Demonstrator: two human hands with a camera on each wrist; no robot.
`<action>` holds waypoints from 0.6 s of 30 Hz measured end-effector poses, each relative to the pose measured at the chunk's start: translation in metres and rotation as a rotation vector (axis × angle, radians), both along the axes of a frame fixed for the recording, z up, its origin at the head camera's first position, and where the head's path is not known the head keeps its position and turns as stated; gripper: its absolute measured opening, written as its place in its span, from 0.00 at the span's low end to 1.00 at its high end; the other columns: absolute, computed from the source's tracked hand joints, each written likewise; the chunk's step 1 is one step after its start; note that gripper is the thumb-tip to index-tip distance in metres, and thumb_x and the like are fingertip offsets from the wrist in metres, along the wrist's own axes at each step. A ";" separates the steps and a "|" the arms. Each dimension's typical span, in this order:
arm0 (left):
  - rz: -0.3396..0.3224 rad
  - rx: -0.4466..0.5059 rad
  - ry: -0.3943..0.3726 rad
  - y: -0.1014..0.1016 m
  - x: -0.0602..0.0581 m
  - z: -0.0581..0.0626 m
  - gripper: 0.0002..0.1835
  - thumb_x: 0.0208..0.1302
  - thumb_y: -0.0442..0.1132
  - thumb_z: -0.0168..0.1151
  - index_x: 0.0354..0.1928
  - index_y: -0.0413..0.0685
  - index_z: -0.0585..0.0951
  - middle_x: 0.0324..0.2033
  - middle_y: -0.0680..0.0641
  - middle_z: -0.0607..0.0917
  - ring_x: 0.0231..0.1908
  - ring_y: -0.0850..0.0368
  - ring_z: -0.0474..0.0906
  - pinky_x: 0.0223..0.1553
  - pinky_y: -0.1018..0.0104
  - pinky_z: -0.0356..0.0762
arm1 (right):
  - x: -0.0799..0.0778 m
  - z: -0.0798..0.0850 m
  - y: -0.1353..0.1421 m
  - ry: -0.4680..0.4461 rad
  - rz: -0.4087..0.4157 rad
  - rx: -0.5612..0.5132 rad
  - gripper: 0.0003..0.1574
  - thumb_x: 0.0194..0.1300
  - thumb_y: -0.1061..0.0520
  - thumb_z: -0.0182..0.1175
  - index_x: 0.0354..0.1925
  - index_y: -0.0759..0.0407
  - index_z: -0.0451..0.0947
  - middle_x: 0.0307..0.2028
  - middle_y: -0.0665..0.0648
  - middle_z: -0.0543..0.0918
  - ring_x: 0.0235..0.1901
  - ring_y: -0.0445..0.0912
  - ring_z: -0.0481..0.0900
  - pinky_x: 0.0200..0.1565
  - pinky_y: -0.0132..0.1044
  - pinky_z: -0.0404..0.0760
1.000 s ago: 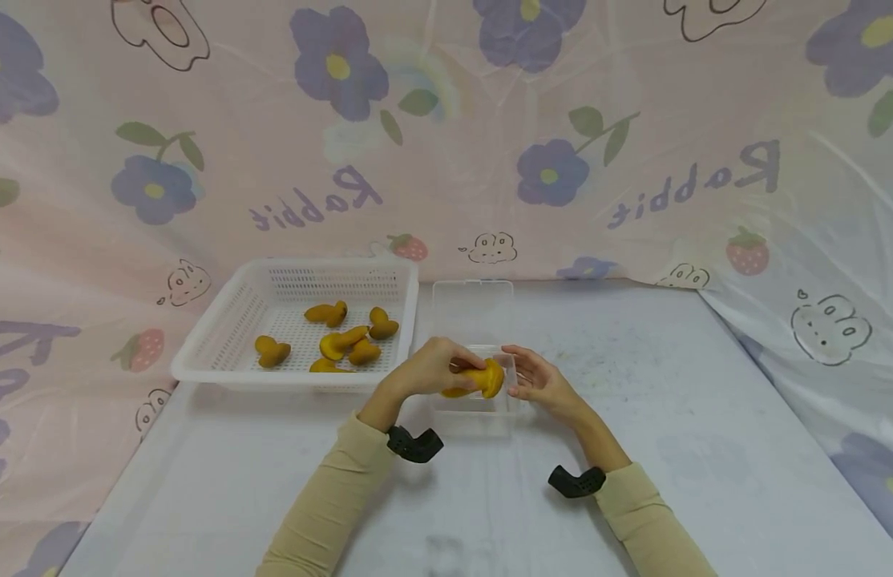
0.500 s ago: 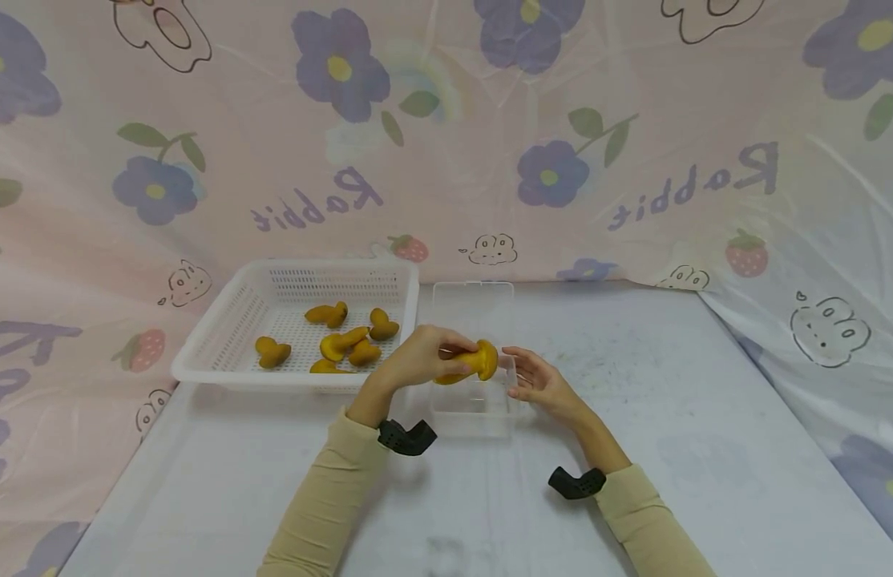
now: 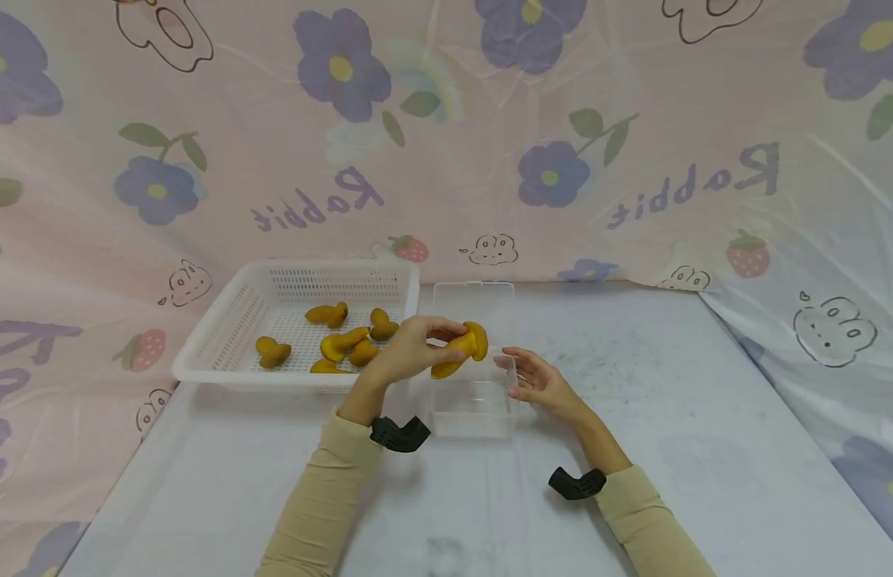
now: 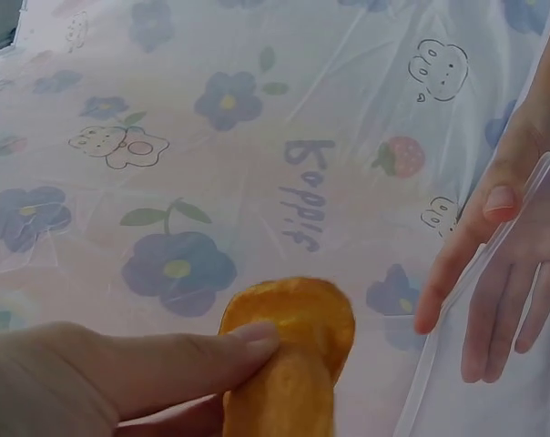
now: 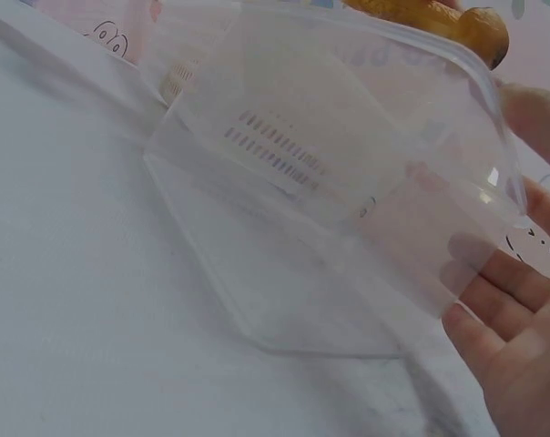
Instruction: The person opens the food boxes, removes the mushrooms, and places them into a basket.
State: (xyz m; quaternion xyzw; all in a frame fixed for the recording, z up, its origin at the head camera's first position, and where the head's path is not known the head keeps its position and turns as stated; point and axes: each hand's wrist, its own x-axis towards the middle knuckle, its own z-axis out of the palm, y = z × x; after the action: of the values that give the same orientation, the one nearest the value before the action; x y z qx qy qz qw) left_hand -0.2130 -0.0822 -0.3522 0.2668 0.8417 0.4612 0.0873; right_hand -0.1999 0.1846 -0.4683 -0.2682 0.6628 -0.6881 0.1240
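Observation:
My left hand (image 3: 406, 353) pinches a yellow-orange mushroom (image 3: 464, 349) between thumb and fingers, above a clear plastic box (image 3: 474, 425). The mushroom's cap points away to the upper right; its stem comes back toward me. In the left wrist view the thumb presses on the mushroom (image 4: 289, 391) just under the cap. My right hand (image 3: 543, 385) rests at the box's right side with its fingers fairly straight. The right wrist view has those fingers (image 5: 503, 300) against the clear wall, some seen through it. The box's lid (image 3: 474, 308) lies folded back behind it.
A white perforated basket (image 3: 237, 378) stands to the left, holding several similar mushrooms (image 3: 273, 353). White cloth (image 3: 670, 377) covers the table, and a flowered curtain (image 3: 446, 160) rises behind it. Each wrist carries a black camera mount (image 3: 402, 434).
My left hand has risen up and leftward with the mushroom, from low over the box to higher above its back left. The right hand stays at the box's side.

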 end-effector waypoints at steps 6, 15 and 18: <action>0.107 0.036 -0.053 -0.008 0.001 0.000 0.21 0.61 0.39 0.66 0.56 0.40 0.79 0.55 0.39 0.83 0.53 0.45 0.81 0.51 0.62 0.85 | 0.000 0.000 0.000 -0.013 0.003 -0.016 0.46 0.62 0.60 0.64 0.69 0.72 0.52 0.61 0.48 0.72 0.62 0.31 0.71 0.63 0.19 0.71; 0.172 0.104 -0.087 -0.024 0.002 0.006 0.21 0.62 0.39 0.66 0.56 0.39 0.79 0.53 0.37 0.84 0.52 0.45 0.82 0.49 0.63 0.86 | 0.001 0.000 0.000 -0.010 0.010 -0.030 0.46 0.61 0.60 0.65 0.69 0.71 0.52 0.61 0.47 0.72 0.62 0.31 0.70 0.63 0.19 0.70; 0.186 0.123 -0.093 -0.029 0.003 0.008 0.21 0.61 0.38 0.66 0.55 0.38 0.79 0.53 0.37 0.83 0.51 0.44 0.82 0.51 0.62 0.85 | 0.001 0.000 0.001 -0.005 0.013 -0.035 0.45 0.62 0.60 0.64 0.69 0.70 0.53 0.61 0.47 0.72 0.63 0.31 0.70 0.63 0.19 0.71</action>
State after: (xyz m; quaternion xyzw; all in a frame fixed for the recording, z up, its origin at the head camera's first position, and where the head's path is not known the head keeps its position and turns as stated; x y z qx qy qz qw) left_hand -0.2104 -0.1112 -0.3438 0.1709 0.8281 0.5298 0.0664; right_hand -0.1988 0.1851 -0.4681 -0.2728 0.6485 -0.6995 0.1254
